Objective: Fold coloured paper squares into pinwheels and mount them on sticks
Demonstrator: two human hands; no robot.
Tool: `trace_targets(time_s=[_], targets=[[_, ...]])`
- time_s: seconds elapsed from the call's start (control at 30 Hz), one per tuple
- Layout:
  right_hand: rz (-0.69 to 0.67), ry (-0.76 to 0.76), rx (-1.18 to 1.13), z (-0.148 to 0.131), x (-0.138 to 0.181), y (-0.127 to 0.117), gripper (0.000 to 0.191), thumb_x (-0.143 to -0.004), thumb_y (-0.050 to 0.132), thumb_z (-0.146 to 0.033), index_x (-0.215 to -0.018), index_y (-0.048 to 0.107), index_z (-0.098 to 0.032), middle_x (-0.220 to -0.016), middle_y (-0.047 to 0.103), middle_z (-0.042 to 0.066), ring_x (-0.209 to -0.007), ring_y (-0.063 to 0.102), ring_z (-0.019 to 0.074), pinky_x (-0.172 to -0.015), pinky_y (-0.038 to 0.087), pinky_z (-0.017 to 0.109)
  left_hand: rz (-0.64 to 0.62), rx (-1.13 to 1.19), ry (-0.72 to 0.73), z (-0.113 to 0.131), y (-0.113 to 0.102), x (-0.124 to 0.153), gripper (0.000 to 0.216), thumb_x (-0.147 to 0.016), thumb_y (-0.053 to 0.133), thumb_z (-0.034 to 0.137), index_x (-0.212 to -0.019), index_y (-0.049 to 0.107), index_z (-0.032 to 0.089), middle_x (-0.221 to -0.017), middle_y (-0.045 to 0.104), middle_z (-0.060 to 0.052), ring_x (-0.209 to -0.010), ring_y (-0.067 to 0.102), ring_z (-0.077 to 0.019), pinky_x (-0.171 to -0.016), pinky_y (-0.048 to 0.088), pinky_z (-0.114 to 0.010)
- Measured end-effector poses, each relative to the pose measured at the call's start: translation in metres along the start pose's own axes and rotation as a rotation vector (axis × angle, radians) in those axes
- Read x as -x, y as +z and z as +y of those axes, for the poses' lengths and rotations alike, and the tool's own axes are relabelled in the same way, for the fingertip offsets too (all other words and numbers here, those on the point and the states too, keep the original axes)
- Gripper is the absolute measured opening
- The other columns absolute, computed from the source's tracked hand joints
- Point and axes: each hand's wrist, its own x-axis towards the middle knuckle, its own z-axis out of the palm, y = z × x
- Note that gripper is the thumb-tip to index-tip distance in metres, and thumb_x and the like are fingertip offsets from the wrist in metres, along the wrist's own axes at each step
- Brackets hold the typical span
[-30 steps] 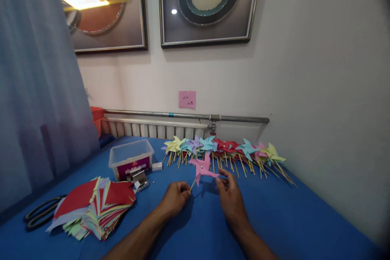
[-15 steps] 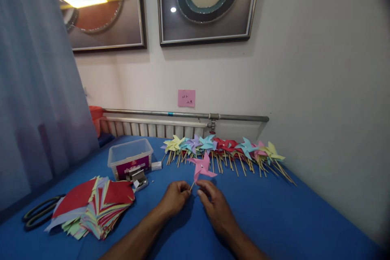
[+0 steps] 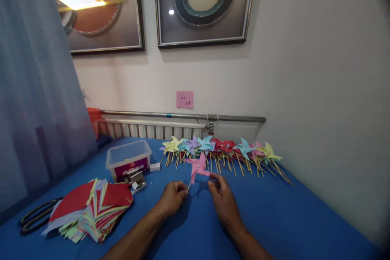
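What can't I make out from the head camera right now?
Head view:
Pink sticky note on the wall: writing too small.
Purple label on the clear plastic box: print too small.
Black scissors: blades hidden under the stack of coloured paper squares.
Pink paper pinwheel: wooden stick's lower end hidden in the left hand.
Right hand: pinching or just touching a blade, too small to tell.

Blue table [image 3: 274, 219] carries pinwheel row [image 3: 222, 148], paper stack [image 3: 91, 207], plastic box [image 3: 128, 158], probably scissors [image 3: 33, 219].
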Motion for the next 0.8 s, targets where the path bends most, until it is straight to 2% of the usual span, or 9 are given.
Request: trace_targets(time_s=[0.17, 0.33, 0.43, 0.67, 0.8], targets=[[-0.064, -0.022, -0.011, -0.004, 0.009, 0.009, 0.037, -0.086, 0.057, -0.046, -0.113, 0.066, -0.021, -0.110, 0.073, 0.011, -0.100, 0.070, 0.0279, -0.089, 0.056, 0.042, 0.009, -0.013, -0.001, 0.002, -0.001, 0.000, 0.010, -0.075, 0.064, 0.025, -0.072, 0.058, 0.017, -0.052, 0.050, 0.006, -0.049, 0.039, -0.0099, -0.050, 0.027, -0.024], [0.046, 0.014, 0.062, -0.002, 0.004, 0.003, 0.048, -0.087, 0.054, -0.049, -0.125, 0.062, -0.020, -0.112, 0.069, 0.012, -0.094, 0.070, 0.0265, -0.084, 0.057, 0.042, 0.006, -0.019, -0.003, 0.001, -0.001, 0.000, 0.005, -0.074, 0.060, 0.021, -0.071, 0.057, 0.018, -0.053, 0.047, 0.007, -0.050, 0.041, -0.0103, -0.050, 0.027, -0.024], [0.064, -0.025, 0.093, 0.004, -0.003, -0.002, 0.047, -0.086, 0.054, -0.046, -0.123, 0.065, -0.020, -0.117, 0.067, 0.013, -0.094, 0.069, 0.0260, -0.084, 0.057, 0.041, -0.008, -0.025, 0.006, 0.000, 0.000, 0.001, 0.003, -0.074, 0.057, 0.019, -0.071, 0.057, 0.018, -0.053, 0.048, 0.007, -0.049, 0.039, -0.0100, -0.049, 0.026, -0.024], [-0.027, -0.074, 0.112, 0.002, 0.000, 0.000, 0.034, -0.087, 0.056, -0.041, -0.111, 0.070, -0.021, -0.108, 0.072, 0.011, -0.099, 0.069, 0.0278, -0.090, 0.055, 0.043, 0.000, 0.006, -0.011, 0.001, 0.001, 0.000, 0.003, -0.074, 0.058, 0.020, -0.072, 0.057, 0.018, -0.052, 0.046, 0.007, -0.047, 0.037, -0.0099, -0.049, 0.025, -0.025], [-0.150, -0.174, 0.148, -0.009, 0.012, 0.005, 0.030, -0.090, 0.057, -0.037, -0.112, 0.070, -0.022, -0.107, 0.072, 0.009, -0.100, 0.068, 0.0264, -0.092, 0.054, 0.041, -0.012, 0.005, 0.014, -0.001, 0.000, -0.001, 0.005, -0.073, 0.059, 0.023, -0.072, 0.057, 0.018, -0.053, 0.046, 0.007, -0.049, 0.039, -0.0105, -0.050, 0.027, -0.025]])
